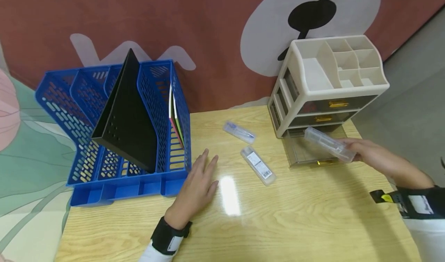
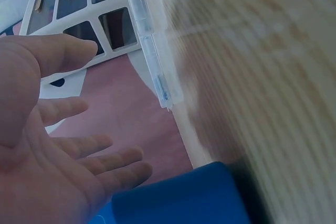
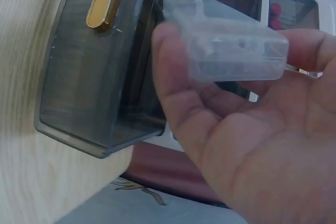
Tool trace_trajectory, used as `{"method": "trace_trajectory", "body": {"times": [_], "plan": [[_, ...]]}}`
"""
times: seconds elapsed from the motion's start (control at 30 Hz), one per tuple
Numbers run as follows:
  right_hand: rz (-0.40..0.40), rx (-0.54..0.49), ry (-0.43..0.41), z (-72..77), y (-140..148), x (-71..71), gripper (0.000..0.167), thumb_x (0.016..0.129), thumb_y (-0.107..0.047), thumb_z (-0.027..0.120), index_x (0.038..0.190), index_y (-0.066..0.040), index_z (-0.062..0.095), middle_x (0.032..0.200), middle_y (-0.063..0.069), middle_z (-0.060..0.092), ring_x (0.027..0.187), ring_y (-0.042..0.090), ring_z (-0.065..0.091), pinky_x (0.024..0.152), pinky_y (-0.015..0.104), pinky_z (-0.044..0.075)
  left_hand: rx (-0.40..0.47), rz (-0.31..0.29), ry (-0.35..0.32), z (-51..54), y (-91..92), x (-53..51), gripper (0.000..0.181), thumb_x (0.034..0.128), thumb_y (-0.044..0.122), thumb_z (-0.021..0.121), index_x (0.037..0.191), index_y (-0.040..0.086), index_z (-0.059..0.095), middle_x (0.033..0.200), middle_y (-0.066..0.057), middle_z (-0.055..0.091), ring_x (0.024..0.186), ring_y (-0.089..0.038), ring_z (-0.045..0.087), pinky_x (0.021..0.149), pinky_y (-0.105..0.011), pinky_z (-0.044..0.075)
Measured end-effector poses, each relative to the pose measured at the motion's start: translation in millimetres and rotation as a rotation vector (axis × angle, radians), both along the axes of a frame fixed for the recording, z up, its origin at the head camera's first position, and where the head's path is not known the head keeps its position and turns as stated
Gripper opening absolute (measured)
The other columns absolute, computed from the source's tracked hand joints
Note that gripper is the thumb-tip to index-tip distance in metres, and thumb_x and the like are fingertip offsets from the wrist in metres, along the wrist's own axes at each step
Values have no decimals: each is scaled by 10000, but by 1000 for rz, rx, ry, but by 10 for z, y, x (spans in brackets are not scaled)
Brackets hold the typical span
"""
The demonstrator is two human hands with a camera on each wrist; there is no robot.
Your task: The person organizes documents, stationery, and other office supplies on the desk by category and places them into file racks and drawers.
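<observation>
My right hand (image 1: 373,157) grips one end of a clear plastic pencil case (image 1: 326,143). The case is tilted above a pulled-out bottom drawer (image 1: 295,153) of a white desktop drawer unit (image 1: 306,99). In the right wrist view, thumb and fingers pinch the case (image 3: 236,51) from both sides, beside the smoky drawer front (image 3: 79,77). My left hand (image 1: 194,192) has its fingers spread, close to the blue file rack (image 1: 128,181), and holds nothing. Two more clear cases lie mid-table: one with pens (image 1: 239,132), one with a white barcode label (image 1: 258,165).
The rack holds a slanted black folder (image 1: 132,123) and thin booklets (image 1: 175,119). Two upper drawers of the unit, with gold handles (image 1: 323,119), are closed, and its top has several compartments (image 1: 347,61). A patterned red cloth (image 1: 215,80) hangs behind the wooden table (image 1: 295,215).
</observation>
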State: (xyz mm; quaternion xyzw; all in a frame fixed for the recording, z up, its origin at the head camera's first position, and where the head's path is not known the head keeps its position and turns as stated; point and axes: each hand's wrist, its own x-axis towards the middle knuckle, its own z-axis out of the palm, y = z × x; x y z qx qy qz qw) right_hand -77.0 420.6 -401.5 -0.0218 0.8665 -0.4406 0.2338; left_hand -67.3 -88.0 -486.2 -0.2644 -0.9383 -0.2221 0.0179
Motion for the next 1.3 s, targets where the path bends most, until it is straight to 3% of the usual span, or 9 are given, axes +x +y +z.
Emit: {"method": "trace_trajectory", "body": {"times": [0.03, 0.13, 0.2, 0.27, 0.37, 0.5, 0.77, 0.93, 1.3], "plan": [[2, 81, 4, 31, -28, 2, 504, 1094, -98, 272, 1521, 163, 329, 1271, 154, 634, 1040, 55, 597, 832, 249, 527, -2, -1, 0, 1, 2, 1, 748, 936, 200, 757, 1580, 69, 399, 1679, -245, 251, 1491, -469, 371, 1197, -575, 363], [23, 247, 11, 110, -105, 11, 517, 1104, -148, 287, 1547, 115, 327, 1409, 400, 499, 1196, 319, 588, 925, 476, 523, -7, -6, 3, 2, 6, -1, 739, 938, 203, 754, 1576, 67, 406, 1679, -245, 250, 1491, -472, 369, 1196, -581, 361], [46, 308, 41, 135, -163, 9, 512, 1109, -156, 307, 1555, 94, 333, 1470, 435, 428, 1272, 529, 511, 944, 627, 483, -13, -12, 10, -4, 6, -5, 738, 938, 206, 754, 1574, 66, 408, 1677, -250, 251, 1488, -476, 370, 1193, -587, 361], [67, 361, 85, 140, -223, 0, 507, 1113, -173, 344, 1554, 76, 356, 1483, 441, 409, 1301, 615, 454, 937, 698, 453, -18, -19, 18, -9, 5, -12, 736, 936, 206, 755, 1572, 64, 413, 1674, -257, 252, 1484, -484, 372, 1190, -593, 362], [98, 434, 157, 110, -322, -45, 492, 1106, -181, 410, 1535, 60, 412, 1416, 404, 516, 1098, 500, 611, 837, 603, 516, -27, -28, 28, -12, -7, -25, 728, 934, 203, 750, 1567, 62, 419, 1670, -266, 255, 1478, -496, 375, 1187, -599, 365], [145, 519, 249, 24, -459, -127, 469, 1075, -150, 476, 1481, 87, 475, 1295, 369, 596, 911, 345, 609, 745, 506, 514, -49, -39, 51, -2, -27, -39, 707, 929, 197, 747, 1553, 63, 443, 1659, -273, 276, 1462, -512, 391, 1172, -608, 383], [114, 611, 412, -223, -739, -221, 532, 999, -151, 622, 1438, 123, 497, 1305, 438, 550, 1049, 532, 616, 816, 638, 530, -121, -80, 79, 26, -44, -38, 655, 929, 180, 744, 1525, 76, 491, 1635, -266, 339, 1449, -501, 417, 1149, -603, 418], [68, 610, 359, -271, -833, -234, 672, 976, -262, 694, 1493, 87, 444, 1386, 447, 478, 1186, 606, 533, 889, 711, 498, -202, -123, 63, 29, -57, -9, 626, 965, 229, 707, 1535, 97, 484, 1639, -245, 345, 1468, -474, 405, 1154, -582, 423], [61, 464, 234, -330, -832, -307, 784, 866, -308, 837, 1399, 122, 454, 1235, 393, 560, 1098, 521, 561, 848, 643, 527, -252, -155, 61, 22, -83, 22, 654, 974, 279, 704, 1556, 114, 455, 1656, -225, 326, 1487, -469, 378, 1176, -572, 402]]}}
